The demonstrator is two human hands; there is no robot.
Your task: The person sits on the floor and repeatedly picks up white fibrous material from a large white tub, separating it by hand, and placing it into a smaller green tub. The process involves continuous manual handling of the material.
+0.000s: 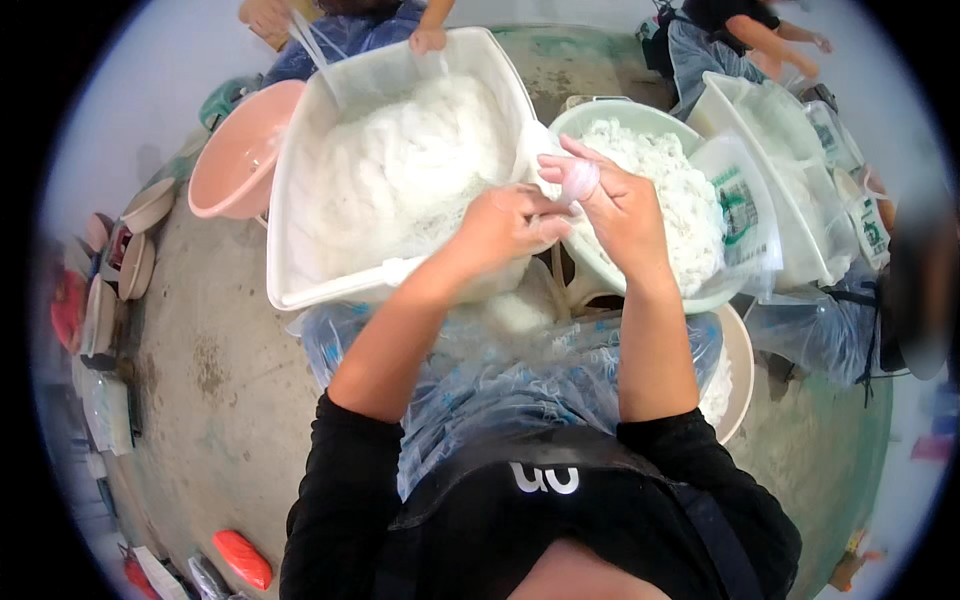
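Both hands meet over the gap between a white plastic tub and a pale green basin. My left hand (pixel 517 221) is at the tub's right corner, fingers bent, blurred; whether it grips anything cannot be told. My right hand (pixel 611 202) is over the basin's left side, its fingers spread and pointing left, with pale wrapping on the thumb. A piece of white material (pixel 534 154) hangs over the tub's corner beside the fingers. The white tub (pixel 282 247) holds a wet, white fibrous mass (pixel 405 165). White clumps (pixel 667 187) fill the green basin (pixel 592 109).
A pink basin (pixel 240 154) is left of the tub. Across it, a person's hand (pixel 427 39) touches the rim. At right are a printed plastic bag (pixel 742 206), another white tub (pixel 787 180) and a person in an apron. A beige basin (pixel 741 375) sits low by my right arm.
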